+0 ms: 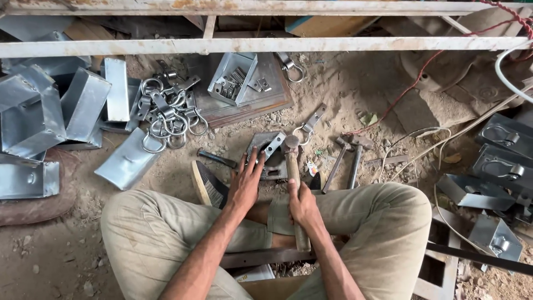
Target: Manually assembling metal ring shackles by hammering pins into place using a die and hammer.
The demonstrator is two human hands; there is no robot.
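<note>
right hand (302, 203) grips the hammer (292, 161); left hand (247, 180), fingers spread, presses the metal bracket (269, 153) at centre frame. a glancing blow could crush those fingers.

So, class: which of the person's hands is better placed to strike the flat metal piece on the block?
Right. The right hand grips the hammer, its head at the metal piece; the left hand lies flat, steadying it.
</note>
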